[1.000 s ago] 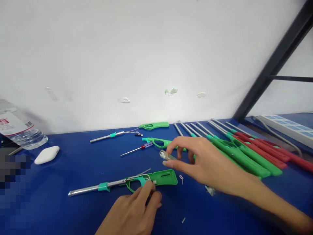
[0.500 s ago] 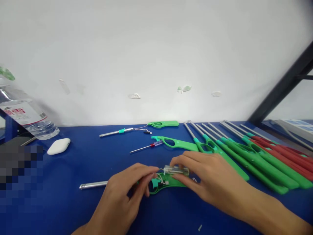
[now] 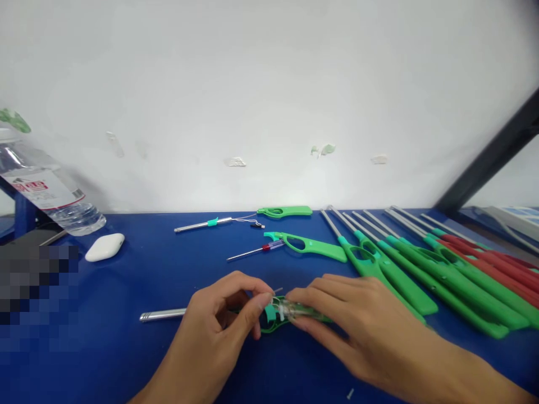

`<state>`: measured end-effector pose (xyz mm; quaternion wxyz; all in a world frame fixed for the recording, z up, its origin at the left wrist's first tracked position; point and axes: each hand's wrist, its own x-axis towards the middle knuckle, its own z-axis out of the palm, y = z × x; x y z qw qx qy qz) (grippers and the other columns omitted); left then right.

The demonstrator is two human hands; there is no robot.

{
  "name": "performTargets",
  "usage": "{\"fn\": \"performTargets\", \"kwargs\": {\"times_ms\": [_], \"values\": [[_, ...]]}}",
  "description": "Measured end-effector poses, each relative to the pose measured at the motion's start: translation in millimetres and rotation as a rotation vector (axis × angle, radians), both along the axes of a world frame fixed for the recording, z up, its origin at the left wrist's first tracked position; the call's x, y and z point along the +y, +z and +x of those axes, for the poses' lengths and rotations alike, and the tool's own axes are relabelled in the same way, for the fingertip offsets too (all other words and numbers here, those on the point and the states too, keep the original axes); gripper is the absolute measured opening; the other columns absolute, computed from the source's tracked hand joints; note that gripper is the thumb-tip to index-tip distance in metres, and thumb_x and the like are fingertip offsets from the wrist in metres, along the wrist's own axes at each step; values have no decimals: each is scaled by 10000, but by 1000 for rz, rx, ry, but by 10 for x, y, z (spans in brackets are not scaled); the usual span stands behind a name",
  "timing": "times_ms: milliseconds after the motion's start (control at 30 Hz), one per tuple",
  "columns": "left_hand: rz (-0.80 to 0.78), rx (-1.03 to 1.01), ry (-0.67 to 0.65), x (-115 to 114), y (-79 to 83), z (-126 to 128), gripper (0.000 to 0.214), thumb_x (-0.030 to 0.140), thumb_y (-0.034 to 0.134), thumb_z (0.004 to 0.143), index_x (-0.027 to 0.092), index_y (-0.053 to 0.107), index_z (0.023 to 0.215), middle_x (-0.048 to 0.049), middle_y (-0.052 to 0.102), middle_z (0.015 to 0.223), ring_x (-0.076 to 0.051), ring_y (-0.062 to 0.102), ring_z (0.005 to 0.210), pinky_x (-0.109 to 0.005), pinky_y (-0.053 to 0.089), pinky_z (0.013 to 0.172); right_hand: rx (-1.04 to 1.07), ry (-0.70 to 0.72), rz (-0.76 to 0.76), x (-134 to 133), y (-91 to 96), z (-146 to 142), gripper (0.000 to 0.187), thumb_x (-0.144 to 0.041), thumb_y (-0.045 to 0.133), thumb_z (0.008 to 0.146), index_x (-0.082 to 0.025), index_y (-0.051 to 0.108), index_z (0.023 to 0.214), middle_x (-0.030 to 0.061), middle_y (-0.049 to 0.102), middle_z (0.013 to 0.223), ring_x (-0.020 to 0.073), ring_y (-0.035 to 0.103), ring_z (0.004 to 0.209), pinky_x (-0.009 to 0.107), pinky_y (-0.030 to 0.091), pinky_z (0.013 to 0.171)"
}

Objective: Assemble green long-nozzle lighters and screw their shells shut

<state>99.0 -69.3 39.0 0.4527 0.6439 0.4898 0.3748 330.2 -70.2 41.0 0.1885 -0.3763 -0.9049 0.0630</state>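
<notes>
A green handle half of a long-nosed gas lighter (image 3: 269, 330) lies on the blue table, its silver metal tube (image 3: 163, 315) pointing left. Clear lighter fuel tank (image 3: 301, 310) is pinched between the thumb and fingers of my right hand (image 3: 353, 314), low over the handle half. My left hand (image 3: 229, 314) is closed at the handle's front, thumb and index finger together beside thin white wires (image 3: 275, 302). What those fingertips hold is too small to make out. A teal piece (image 3: 270, 314) sits in the handle just below them.
Behind lie a screwdriver (image 3: 256, 251), a green handle half (image 3: 315, 247), another green handle (image 3: 286, 211) and a wired metal tube (image 3: 202, 224). Several green and red lighters (image 3: 446, 275) fill the right. A water bottle (image 3: 50, 191) and white case (image 3: 104, 247) are left; a screw (image 3: 350, 394) lies in front.
My right hand has brought the clear fuel tank down and slightly left, onto or close over the handle half. My left fingertips stay near the wires. The view has shifted slightly.
</notes>
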Motion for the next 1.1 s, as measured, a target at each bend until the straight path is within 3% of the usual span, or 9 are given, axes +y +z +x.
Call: {"fn": "performTargets", "kwargs": {"times_ms": [133,367,567,1100], "values": [[-85,-32,-30,-5,-6,15,279,452,644,957,189,731,922,44,594,566,-63,390,379,-169,280,346,-4,17,15,-16,-9,-13,130,-309,520,1082,-270,639,1121,-29,759,959,182,709,823,318,409,638],[-62,-24,-43,-12,-7,28,250,413,655,947,194,746,869,51,542,542,-80,399,432,-176,282,383,30,7,5,-8,-5,-15,156,-313,506,1089,-262,650,1122,-18,761,941,167,719,803,300,441,653],[-34,35,-39,-36,-10,11,247,397,645,940,200,759,846,31,581,609,-107,518,527,-194,400,499,12,-8,-13,2,-22,-5,184,-301,502,1086,-284,655,1188,-16,758,962,181,730,826,309,466,674],[-47,162,-150,-40,-55,-40,305,476,537,1031,212,613,898,69,433,612,-118,365,549,-222,257,475,28,25,15,-13,-17,-20,237,-251,490,1082,-260,692,1205,29,775,989,175,748,811,282,530,686]]}}
